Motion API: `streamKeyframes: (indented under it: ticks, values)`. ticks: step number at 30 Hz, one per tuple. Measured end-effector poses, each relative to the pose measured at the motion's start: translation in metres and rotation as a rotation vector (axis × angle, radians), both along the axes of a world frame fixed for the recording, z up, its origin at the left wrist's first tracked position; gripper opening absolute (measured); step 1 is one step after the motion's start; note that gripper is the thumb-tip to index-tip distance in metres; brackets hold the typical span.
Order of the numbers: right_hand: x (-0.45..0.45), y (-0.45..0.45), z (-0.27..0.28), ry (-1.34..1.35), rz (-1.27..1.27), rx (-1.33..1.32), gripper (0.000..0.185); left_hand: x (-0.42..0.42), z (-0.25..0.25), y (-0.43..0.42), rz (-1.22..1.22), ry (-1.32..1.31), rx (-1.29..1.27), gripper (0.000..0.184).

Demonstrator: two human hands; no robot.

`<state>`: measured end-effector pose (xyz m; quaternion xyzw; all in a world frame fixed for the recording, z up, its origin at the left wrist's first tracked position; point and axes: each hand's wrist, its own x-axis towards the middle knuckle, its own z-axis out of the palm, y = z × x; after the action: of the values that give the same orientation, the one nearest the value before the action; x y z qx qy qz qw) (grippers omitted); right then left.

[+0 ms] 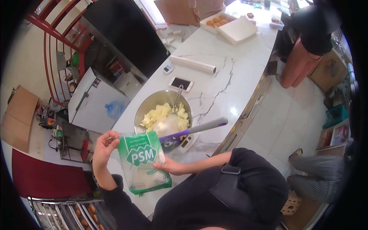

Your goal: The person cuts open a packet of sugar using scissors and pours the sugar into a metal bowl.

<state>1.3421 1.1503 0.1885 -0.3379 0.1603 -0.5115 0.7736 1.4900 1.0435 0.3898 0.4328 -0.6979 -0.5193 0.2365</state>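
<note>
A green and clear plastic bag marked PSM [143, 163], with white contents low inside, is held upright at the near side of the bowl. My left hand [105, 147] pinches its upper left corner. My right hand [165, 165] grips its right side, thumb on the front. Behind the bag stands a steel bowl [140, 109] holding pale yellow lumps [159, 113] and a white heap [168, 124]. A spatula with a grey and purple handle [205, 125] rests across the bowl's right rim, and a metal utensil [179, 96] leans inside. Under the bowl, part of a scale [187, 142] shows.
Beyond the bowl on the marble counter [237, 73] lie a phone [181, 84], a small timer [168, 69] and a wrap roll [193, 64]. A box of round buns [218, 21] sits at the far end. Two people stand at the right; another is partly visible at the far end.
</note>
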Motion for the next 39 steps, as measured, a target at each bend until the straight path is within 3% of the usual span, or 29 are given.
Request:
streamKeyframes:
  ticks: [6, 18, 21, 27, 39]
  values:
    - [0.003, 0.000, -0.002, 0.025, 0.131, 0.047, 0.061, 0.008, -0.003, 0.008, -0.009, 0.030, 0.018, 0.014]
    - [-0.003, 0.002, 0.002, -0.004, 0.089, -0.026, 0.065, -0.002, 0.009, 0.012, -0.084, 0.007, -0.038, 0.014]
    - [-0.001, 0.004, -0.003, 0.016, -0.042, -0.074, 0.068, -0.005, 0.012, 0.016, -0.078, -0.005, -0.060, 0.013]
    - [-0.007, 0.007, 0.001, -0.014, 0.053, -0.045, 0.071, -0.006, 0.017, 0.019, -0.043, -0.182, -0.110, 0.012]
    - [-0.008, 0.003, 0.008, -0.073, 0.095, 0.029, 0.075, -0.013, 0.019, 0.013, -0.045, -0.265, -0.094, 0.015]
